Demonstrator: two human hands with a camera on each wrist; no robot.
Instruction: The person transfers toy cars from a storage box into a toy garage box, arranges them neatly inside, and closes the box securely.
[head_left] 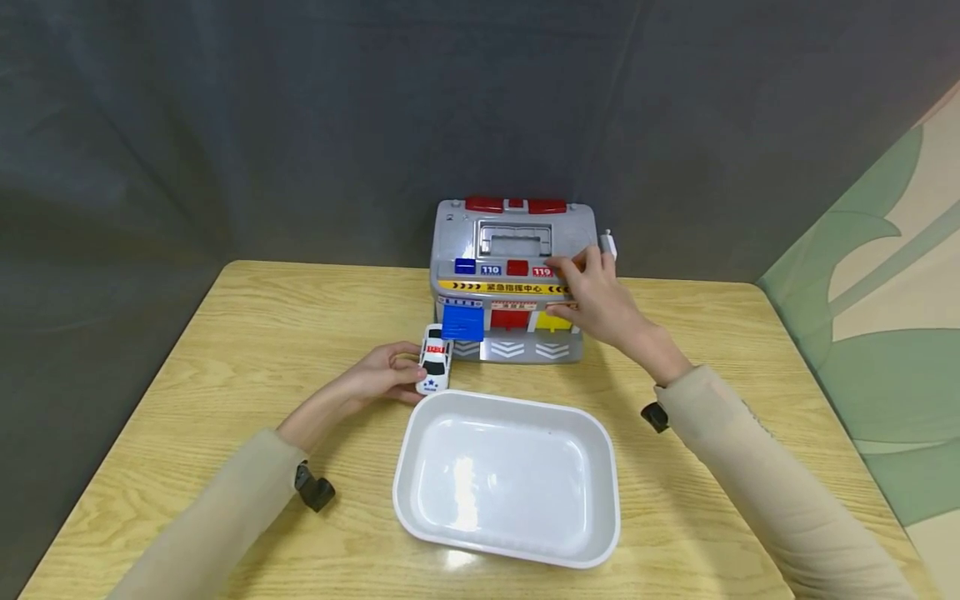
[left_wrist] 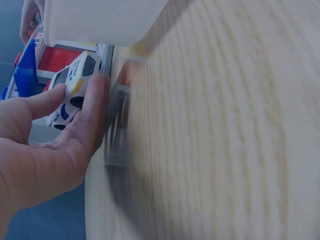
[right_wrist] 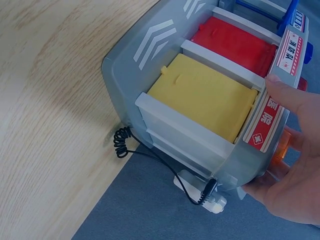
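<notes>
Even bright light, motion-blurred left wrist view

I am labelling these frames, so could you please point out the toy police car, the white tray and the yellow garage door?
toy police car (head_left: pixel 435 360): head view, on its roof.
white tray (head_left: pixel 604 467): head view, on its right rim.
yellow garage door (right_wrist: pixel 205 94): right wrist view, middle of the door panel.
</notes>
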